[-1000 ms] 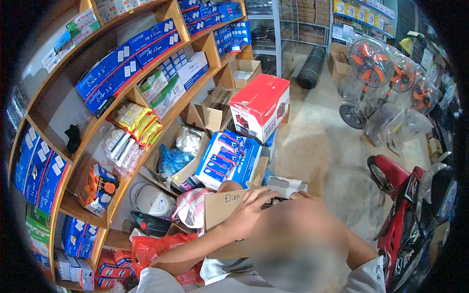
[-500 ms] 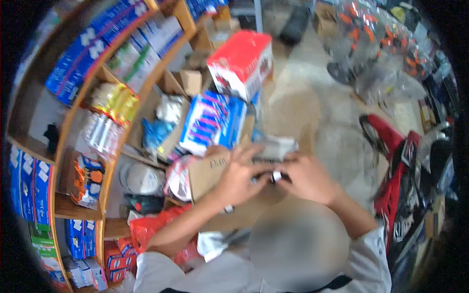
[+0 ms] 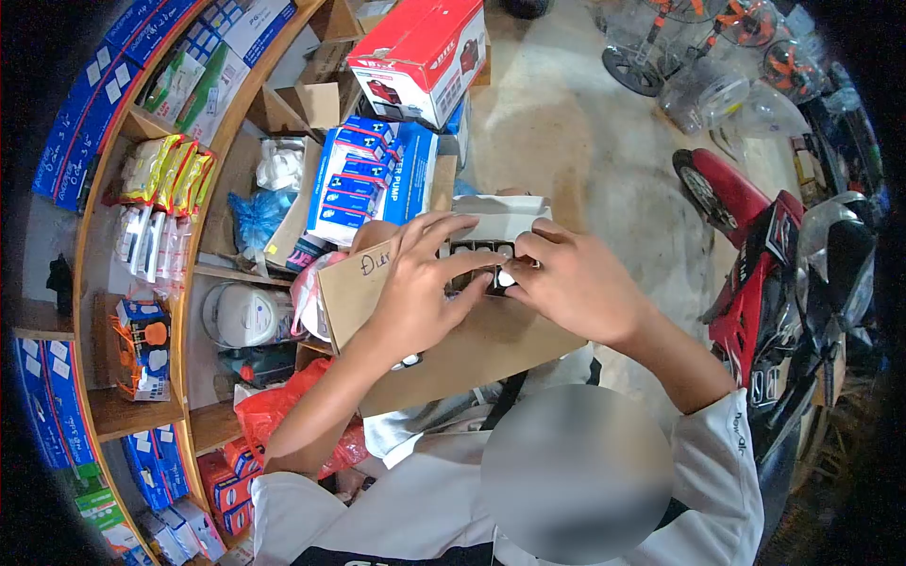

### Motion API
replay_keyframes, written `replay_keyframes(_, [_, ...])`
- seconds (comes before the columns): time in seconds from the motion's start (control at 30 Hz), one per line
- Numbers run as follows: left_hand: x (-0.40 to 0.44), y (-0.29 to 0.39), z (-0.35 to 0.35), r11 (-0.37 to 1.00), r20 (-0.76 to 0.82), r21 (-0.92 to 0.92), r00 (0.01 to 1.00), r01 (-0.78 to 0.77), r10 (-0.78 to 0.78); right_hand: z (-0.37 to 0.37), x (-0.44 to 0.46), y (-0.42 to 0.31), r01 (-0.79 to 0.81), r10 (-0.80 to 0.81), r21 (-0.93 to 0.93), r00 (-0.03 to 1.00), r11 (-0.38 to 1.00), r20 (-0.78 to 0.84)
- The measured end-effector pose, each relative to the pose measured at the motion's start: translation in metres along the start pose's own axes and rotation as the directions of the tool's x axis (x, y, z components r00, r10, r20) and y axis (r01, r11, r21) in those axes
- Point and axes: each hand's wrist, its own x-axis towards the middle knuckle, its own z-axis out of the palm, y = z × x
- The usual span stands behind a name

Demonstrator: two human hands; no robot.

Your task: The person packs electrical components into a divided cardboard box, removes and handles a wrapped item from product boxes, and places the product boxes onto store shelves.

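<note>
Both hands (image 3: 491,274) at small open box (image 3: 500,219)

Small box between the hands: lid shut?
No, its white flap stands open beyond the left hand and right hand, leaving the dark interior partly visible.

Half-seen among the fingers

From here, the left hand (image 3: 425,274) and right hand (image 3: 585,288) partly cover the small pieces (image 3: 507,279), too small to identify. A grey blur (image 3: 578,474) masks the head at five o'clock. Towards one, the top edge crops the fans (image 3: 746,21); at six, the bottom edge cuts the shirt lettering (image 3: 377,563).
</note>
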Motion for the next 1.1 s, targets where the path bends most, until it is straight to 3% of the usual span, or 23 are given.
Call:
replay_keyframes(0.17, [0.000,0.002,0.001,0.999,-0.003,-0.006,0.999,0.041,-0.041,0.004,-0.004,0.002,0.063,-0.063,-0.003,0.997,0.998,-0.051])
replay_keyframes(0.5, [-0.002,0.000,0.001,0.998,0.009,-0.046,0.999,0.031,-0.031,0.004,-0.004,-0.001,0.043,-0.039,0.047,0.996,0.998,-0.075])
replay_keyframes(0.6, [-0.003,0.001,-0.001,0.998,0.014,-0.042,0.999,0.038,-0.038,0.009,-0.005,0.001,0.070,-0.064,0.032,0.986,0.997,-0.156])
replay_keyframes(0.67, [-0.004,0.001,-0.001,0.998,0.016,-0.038,0.999,0.045,-0.044,0.013,-0.006,0.002,0.095,-0.052,0.187,0.974,0.978,-0.222])
replay_keyframes(0.77, [-0.004,-0.001,0.001,0.998,0.015,-0.042,0.999,0.039,-0.038,0.016,-0.006,0.004,0.066,-0.013,0.217,0.972,0.974,-0.235])
replay_keyframes(0.97, [-0.003,-0.001,0.001,0.997,0.025,-0.058,0.999,0.049,-0.048,0.014,-0.007,0.012,0.072,-0.054,0.210,0.994,0.975,-0.091])
replay_keyframes(1.1, [-0.002,-0.001,-0.001,0.998,0.028,-0.049,0.999,0.046,-0.045,0.010,-0.004,0.008,0.034,-0.009,0.236,0.994,0.971,-0.105])
